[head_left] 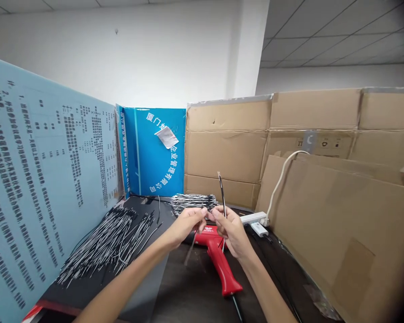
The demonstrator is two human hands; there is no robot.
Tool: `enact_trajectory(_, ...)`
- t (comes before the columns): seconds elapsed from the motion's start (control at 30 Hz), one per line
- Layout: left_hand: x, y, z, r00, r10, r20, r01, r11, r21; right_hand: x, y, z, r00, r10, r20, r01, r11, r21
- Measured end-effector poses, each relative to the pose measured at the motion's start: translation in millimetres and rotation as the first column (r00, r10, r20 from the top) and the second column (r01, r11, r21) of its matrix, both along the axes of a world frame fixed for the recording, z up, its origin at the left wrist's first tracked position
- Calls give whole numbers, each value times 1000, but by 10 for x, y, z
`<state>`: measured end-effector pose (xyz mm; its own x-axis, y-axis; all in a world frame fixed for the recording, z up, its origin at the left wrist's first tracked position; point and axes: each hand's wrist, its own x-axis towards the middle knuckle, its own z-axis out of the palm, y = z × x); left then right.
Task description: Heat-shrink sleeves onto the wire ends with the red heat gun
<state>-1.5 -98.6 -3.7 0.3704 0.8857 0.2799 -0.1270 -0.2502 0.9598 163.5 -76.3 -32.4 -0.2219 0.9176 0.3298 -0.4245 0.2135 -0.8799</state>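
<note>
My right hand (pixel 231 228) is closed around a black-and-white wire (pixel 222 190), which stands nearly upright and comes out below the hand too. Close beside it, my left hand (pixel 191 224) is pinched, its fingertips almost meeting those of the right. From the left hand hangs a thin dark strand (pixel 191 252), smeared by motion, so its kind is unclear. Just below both hands a red heat gun (pixel 218 262) lies on the dark table, its handle toward me; the left hand partly covers its nozzle end.
A big pile of black-and-white wires (pixel 101 242) lies at left, and a smaller bundle (pixel 191 201) behind my hands. A white power strip (pixel 254 218) and a white adapter (pixel 259 229) sit at right. Cardboard panels (pixel 227 152), a blue board (pixel 151 154) and a printed light-blue panel (pixel 50 179) wall the table.
</note>
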Motion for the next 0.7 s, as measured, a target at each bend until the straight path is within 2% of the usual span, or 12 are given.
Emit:
enact_trajectory(0.1,70,10,-11,985,132,114,-137,990,37,-49,-9,-99,1000,-5,4,5,1000,-11)
enact_trajectory(0.27,174,63,-66,930,290,228,-301,953,16,-126,-8,-152,989,-114,89,104,988,112)
enact_trajectory(0.37,229,77,-78,912,297,282,-300,953,-34,-170,-32,-134,986,-101,131,87,990,108)
enact_trajectory(0.57,275,95,-103,914,235,330,-217,972,-92,-202,-88,-86,992,-66,107,52,990,131)
enact_trajectory(0.7,259,86,-128,922,217,322,-200,976,-88,-216,-77,-115,987,-94,134,86,994,60)
